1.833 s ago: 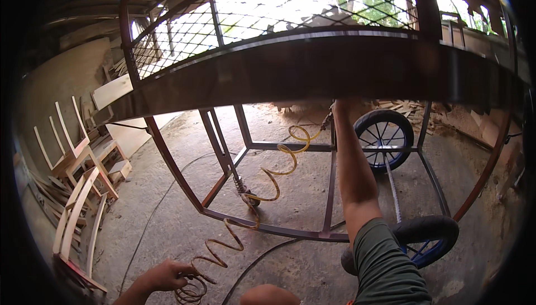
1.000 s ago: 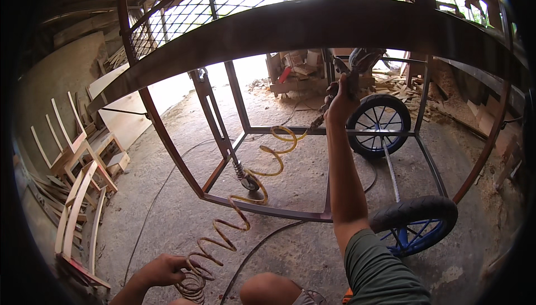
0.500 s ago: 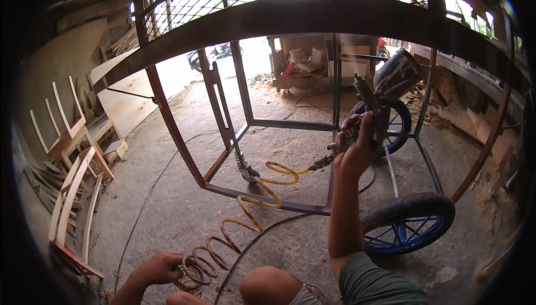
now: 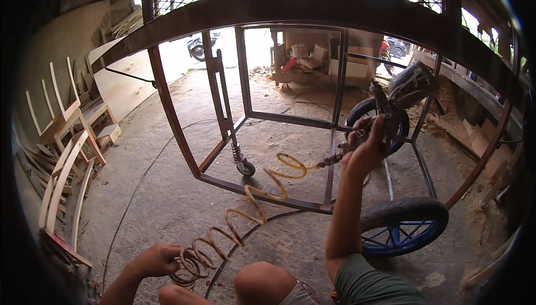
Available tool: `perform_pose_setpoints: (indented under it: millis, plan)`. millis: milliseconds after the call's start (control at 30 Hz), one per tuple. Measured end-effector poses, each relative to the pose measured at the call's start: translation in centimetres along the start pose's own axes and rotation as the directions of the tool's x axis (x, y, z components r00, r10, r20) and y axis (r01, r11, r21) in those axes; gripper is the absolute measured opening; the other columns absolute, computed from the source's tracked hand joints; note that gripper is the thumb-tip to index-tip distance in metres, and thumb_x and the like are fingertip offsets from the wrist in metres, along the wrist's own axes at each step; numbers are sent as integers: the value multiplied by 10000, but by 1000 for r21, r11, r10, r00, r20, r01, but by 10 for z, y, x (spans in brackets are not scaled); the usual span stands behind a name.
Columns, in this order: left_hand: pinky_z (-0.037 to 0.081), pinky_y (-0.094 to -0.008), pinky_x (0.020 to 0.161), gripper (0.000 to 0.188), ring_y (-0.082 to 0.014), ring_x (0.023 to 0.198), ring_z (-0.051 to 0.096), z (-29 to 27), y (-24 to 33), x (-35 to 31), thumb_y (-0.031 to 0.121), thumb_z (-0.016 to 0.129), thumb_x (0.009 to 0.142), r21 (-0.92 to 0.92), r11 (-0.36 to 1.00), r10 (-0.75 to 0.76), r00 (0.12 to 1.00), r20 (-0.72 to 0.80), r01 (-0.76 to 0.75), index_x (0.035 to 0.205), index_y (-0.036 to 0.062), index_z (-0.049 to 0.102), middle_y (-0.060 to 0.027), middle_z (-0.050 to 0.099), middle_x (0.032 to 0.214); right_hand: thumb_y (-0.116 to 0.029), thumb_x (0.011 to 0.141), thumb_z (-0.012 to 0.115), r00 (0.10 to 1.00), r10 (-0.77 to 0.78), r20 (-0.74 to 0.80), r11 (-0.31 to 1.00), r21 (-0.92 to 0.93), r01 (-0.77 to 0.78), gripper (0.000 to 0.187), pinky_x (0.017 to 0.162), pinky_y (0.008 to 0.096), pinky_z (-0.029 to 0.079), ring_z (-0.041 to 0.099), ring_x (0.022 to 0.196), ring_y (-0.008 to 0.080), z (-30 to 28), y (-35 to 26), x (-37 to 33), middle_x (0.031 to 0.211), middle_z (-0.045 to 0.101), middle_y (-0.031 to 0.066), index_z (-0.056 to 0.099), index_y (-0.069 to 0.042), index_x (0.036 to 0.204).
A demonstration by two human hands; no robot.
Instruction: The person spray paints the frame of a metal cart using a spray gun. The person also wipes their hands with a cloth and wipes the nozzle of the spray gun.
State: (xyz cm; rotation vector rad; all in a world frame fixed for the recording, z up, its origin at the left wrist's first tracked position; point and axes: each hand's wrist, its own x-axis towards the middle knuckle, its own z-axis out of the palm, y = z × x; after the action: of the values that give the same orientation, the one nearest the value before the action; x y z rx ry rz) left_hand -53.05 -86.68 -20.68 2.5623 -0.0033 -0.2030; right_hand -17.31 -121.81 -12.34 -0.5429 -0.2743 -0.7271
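My right hand [image 4: 365, 143] is raised and wrapped round a paint spray gun [image 4: 381, 101], whose dark, stained cup [image 4: 413, 84] tilts up to the right. A faint mist shows above the nozzle, just below the frame's upper bar. From the gun's handle a yellow coiled air hose [image 4: 262, 193] runs down to the lower left. There my left hand [image 4: 159, 260] is closed on the bunched coils. Before me stands a dark metal cart frame [image 4: 268, 12] with blue-spoked wheels [image 4: 405, 227] at the right and a small sprung caster [image 4: 244, 166] at the left.
Wooden chair-like frames and curved pieces [image 4: 67, 174] stand along the left wall, beside a leaning plywood sheet [image 4: 125, 93]. A black cable [image 4: 137, 193] crosses the concrete floor. At the back is a wooden bench [image 4: 307, 62] with scraps; planks and sawdust line the right side.
The spray gun and my right hand have shifted to the right and slightly down. The hose coils are stretched further, and my left hand has moved a little left. The view has shifted slightly.
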Motion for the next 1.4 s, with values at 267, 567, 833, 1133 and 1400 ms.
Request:
perform_pose_setpoints:
  millis: [267,567,833,1133,1400]
  plan:
    - [578,-370,721,407,-295,781,728,1,14,18,26,673,730,-71,997,21,965,-263,-41,1133,41,733,-160,736,923,-243,971,732,998,-61,28,934,-351,67,261,379,224,319,482,427,65,-14,103,87,628,604,16,641,-37,837]
    - [583,-369,783,409,-296,878,730,15,49,46,27,663,750,-204,965,121,967,-223,-168,1151,56,736,-167,744,996,-258,967,712,950,-275,149,757,-576,309,322,469,288,429,603,471,139,-11,206,231,639,677,61,673,-6,770]
    - [568,-333,752,411,-235,857,732,25,47,54,-19,638,728,-278,957,15,966,-257,-89,1124,28,738,-145,760,1002,-283,946,736,936,-283,207,718,-602,350,316,500,328,435,607,510,168,17,231,263,645,663,64,681,3,825]
    - [542,-309,684,407,-187,759,695,29,48,62,-42,601,716,-300,951,-3,965,-264,-79,1089,24,750,-130,760,962,-318,935,770,924,-251,290,435,-819,375,366,441,325,446,629,445,160,-30,247,249,565,665,40,702,-12,744]
    - [565,-327,802,345,-249,904,733,34,42,69,-41,581,763,-433,900,-56,970,-238,-54,1049,24,764,-155,752,1033,-321,918,778,899,-212,382,309,-847,433,305,490,342,499,674,497,183,-92,256,248,611,701,66,759,-30,830]
